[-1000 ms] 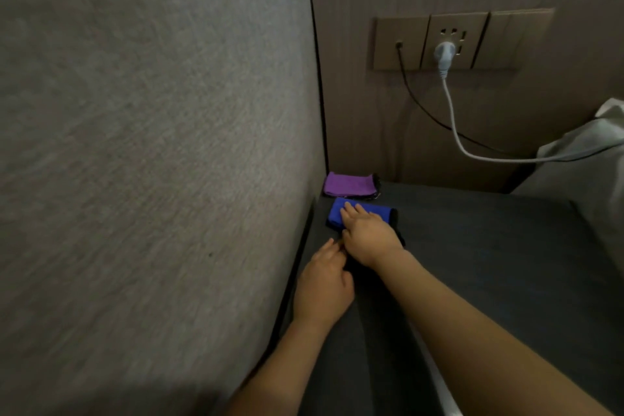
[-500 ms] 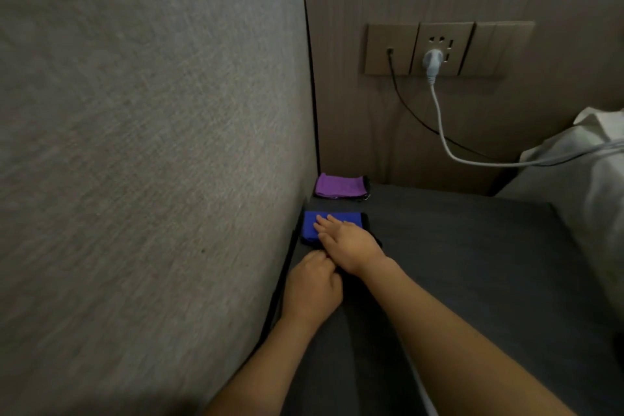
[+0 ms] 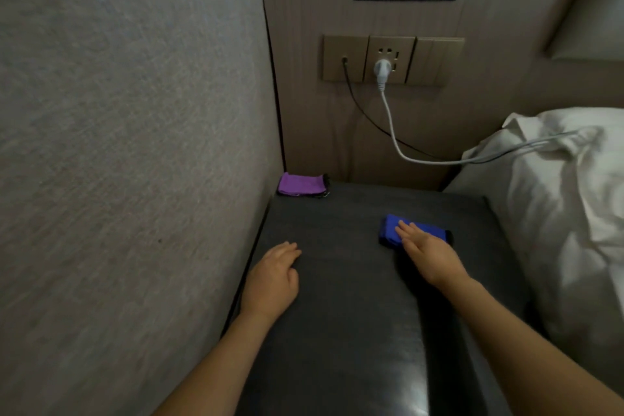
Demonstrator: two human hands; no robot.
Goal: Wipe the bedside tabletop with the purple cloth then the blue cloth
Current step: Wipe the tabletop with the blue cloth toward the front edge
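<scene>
A folded blue cloth (image 3: 391, 230) lies on the dark bedside tabletop (image 3: 344, 280), right of its middle. My right hand (image 3: 429, 255) presses flat on it with straight fingers and covers its near half. My left hand (image 3: 273, 277) rests on the tabletop near the left edge, fingers loosely bent, holding nothing. A folded purple cloth (image 3: 302, 184) sits in the far left corner against the wall, apart from both hands.
A textured wall (image 3: 135, 145) runs along the left side. A wooden back panel carries a socket plate (image 3: 391, 59) with a white plug and cables (image 3: 391, 132) that lead right onto the white bedding (image 3: 557, 199) beside the table.
My right hand has slid the blue cloth from the left edge near the wall to the right part of the tabletop. My left hand stayed near the left edge.
</scene>
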